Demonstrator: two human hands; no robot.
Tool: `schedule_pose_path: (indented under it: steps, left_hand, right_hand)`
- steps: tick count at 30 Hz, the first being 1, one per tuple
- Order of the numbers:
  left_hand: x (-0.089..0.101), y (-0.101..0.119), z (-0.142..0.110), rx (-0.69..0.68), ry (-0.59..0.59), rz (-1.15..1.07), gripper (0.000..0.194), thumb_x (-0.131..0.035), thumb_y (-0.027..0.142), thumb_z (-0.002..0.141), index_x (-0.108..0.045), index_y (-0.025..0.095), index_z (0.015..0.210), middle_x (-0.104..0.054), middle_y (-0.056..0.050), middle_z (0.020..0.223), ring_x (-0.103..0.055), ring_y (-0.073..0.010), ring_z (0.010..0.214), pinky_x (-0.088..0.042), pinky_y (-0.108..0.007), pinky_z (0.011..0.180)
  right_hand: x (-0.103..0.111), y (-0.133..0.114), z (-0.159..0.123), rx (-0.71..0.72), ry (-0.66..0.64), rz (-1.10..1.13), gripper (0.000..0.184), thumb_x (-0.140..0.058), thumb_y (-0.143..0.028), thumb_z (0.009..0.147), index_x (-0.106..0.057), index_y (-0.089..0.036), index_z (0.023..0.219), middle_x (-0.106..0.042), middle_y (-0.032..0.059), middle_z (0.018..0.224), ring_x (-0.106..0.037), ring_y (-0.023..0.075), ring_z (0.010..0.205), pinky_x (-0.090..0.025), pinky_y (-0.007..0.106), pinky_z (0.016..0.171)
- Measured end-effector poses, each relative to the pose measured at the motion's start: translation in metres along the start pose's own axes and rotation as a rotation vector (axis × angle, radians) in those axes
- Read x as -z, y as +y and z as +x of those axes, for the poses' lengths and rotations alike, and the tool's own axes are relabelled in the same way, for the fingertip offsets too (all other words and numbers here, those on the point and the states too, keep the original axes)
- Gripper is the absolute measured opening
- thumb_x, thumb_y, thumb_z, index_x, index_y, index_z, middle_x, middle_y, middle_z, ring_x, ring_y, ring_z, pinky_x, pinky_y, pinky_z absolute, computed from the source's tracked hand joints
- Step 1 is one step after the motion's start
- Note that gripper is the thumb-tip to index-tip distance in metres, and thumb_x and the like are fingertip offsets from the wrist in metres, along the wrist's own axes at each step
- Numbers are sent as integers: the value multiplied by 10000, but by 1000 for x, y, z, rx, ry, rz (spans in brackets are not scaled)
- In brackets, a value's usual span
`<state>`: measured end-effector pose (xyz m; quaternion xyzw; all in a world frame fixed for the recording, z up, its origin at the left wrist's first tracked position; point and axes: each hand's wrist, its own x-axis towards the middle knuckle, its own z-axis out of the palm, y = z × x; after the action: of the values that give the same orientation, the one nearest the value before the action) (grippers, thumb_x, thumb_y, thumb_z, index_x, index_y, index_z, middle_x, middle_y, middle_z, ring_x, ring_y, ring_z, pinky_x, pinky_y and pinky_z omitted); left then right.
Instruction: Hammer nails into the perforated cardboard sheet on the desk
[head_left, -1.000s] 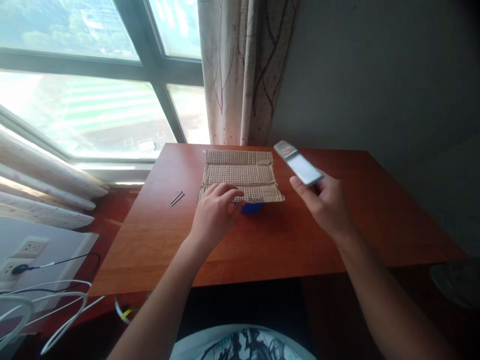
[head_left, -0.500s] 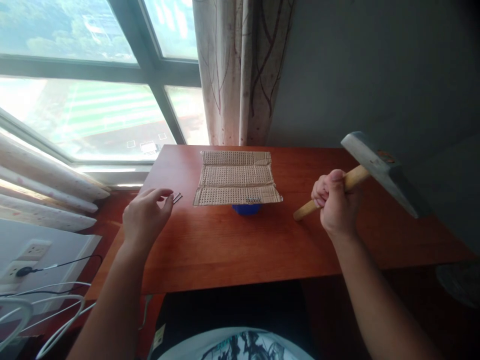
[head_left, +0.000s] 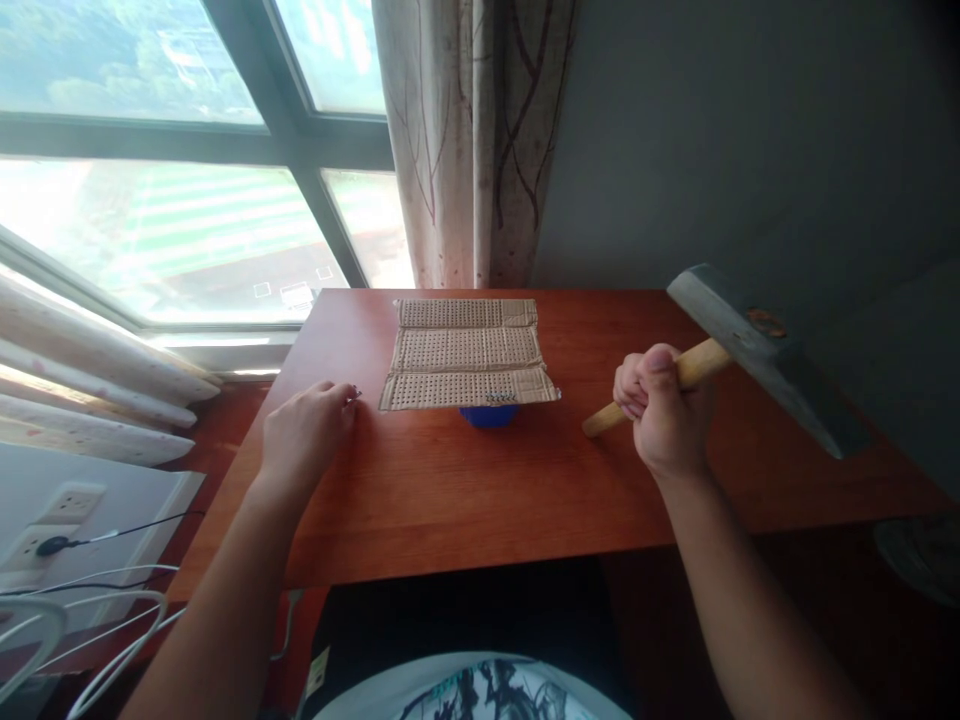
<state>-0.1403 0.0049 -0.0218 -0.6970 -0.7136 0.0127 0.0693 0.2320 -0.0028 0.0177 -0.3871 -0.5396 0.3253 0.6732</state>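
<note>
Two bare hands over a reddish-brown wooden surface [head_left: 420,510], well apart from each other. In the right hand [head_left: 664,415], a hammer [head_left: 716,360], its wooden handle wrapped in a closed fist, grey metal head up and to the right, butt end of the handle slanting down to the left. Across from it, the left hand [head_left: 306,430], low near the left part of the surface, fingertips drawn together at a small shiny metal piece [head_left: 355,393], largely hidden by the fingers. Narrow grip there; cannot tell from this view whether pinching the piece or only touching it. Between the hands, a sheet of cardboard [head_left: 469,350], pierced with rows of small holes, creased across into three bands, with a patch of dark marks [head_left: 501,397] near its front right corner. Under its near edge, a blue object [head_left: 487,416], mostly covered. Beyond the surface, a patterned curtain [head_left: 450,150] and a dull grey wall [head_left: 712,130]. To the left, a bright window [head_left: 150,230]; lower down, a black plug [head_left: 52,545] in a white socket [head_left: 71,503].
</note>
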Motion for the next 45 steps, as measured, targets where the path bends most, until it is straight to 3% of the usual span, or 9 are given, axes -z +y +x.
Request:
schedule_pose_path:
  steps: [5,10,12,15,19,22,27,31,45]
  left_hand:
    - [3,3,-1,2,-19,-4,366,-403,360,950,-728,241,1068,-736,-101,1081,-698,-313,834,-376,-337,547]
    - [2,0,-2,-26,-98,-64,317,-437,332,910,-734,221,926,-746,-119,978,-700,-328,824,-403,-341,564]
    - [2,-2,-6,-47,-159,-255,245,-528,358,855,-728,217,865,-746,-99,882,-695,-302,779,-439,-336,585]
    - [12,-2,-16,-25,-163,-792,226,-668,409,766,-724,208,854,-744,-55,817,-690,-247,749,-516,-315,643]
    - [40,17,-31,129,81,-1321,241,-796,354,698,-713,198,862,-740,-32,833,-684,-193,756,-566,-277,678]
    - [56,48,-33,30,154,-1446,191,-802,291,724,-694,190,843,-721,-19,799,-683,-168,738,-572,-252,664]
    - [54,96,-18,-151,247,-1270,114,-747,259,788,-708,179,859,-724,-15,777,-672,-137,679,-551,-229,625]
    - [46,115,-10,-237,323,-1111,57,-697,234,815,-715,183,830,-723,0,706,-630,-111,579,-515,-210,553]
    - [35,118,-6,-248,340,-1021,54,-684,218,824,-720,182,841,-739,2,711,-622,-101,549,-496,-197,526]
  right_hand:
    - [-2,0,0,5,-12,-14,500,-578,-435,953,-351,-219,564,-289,-74,487,-292,62,394,-179,267,393]
    - [-4,0,-1,-5,-24,-14,500,-582,-441,950,-351,-220,566,-285,-75,485,-289,64,396,-171,269,394]
    - [-4,1,-2,-7,-33,-8,498,-584,-434,950,-353,-221,564,-289,-72,482,-290,67,399,-170,274,396]
    - [-4,1,-3,-7,-40,-7,492,-586,-420,951,-357,-222,563,-295,-69,483,-290,72,402,-168,280,399]
    - [-3,2,-5,-7,-47,1,484,-590,-420,947,-359,-223,570,-299,-69,488,-284,74,405,-176,282,402]
    - [-3,2,-6,-14,-49,-4,482,-597,-430,940,-359,-224,576,-307,-69,489,-283,75,409,-183,277,399]
    - [-3,0,-6,-25,-45,-7,480,-602,-440,934,-360,-224,579,-315,-68,481,-282,76,407,-173,275,395]
    - [-1,-2,-6,-26,-35,-7,498,-605,-456,928,-342,-224,574,-298,-72,474,-271,73,402,-180,267,395]
    - [2,-2,-7,-12,-15,27,487,-602,-425,939,-357,-221,571,-290,-75,491,-277,65,403,-176,265,402]
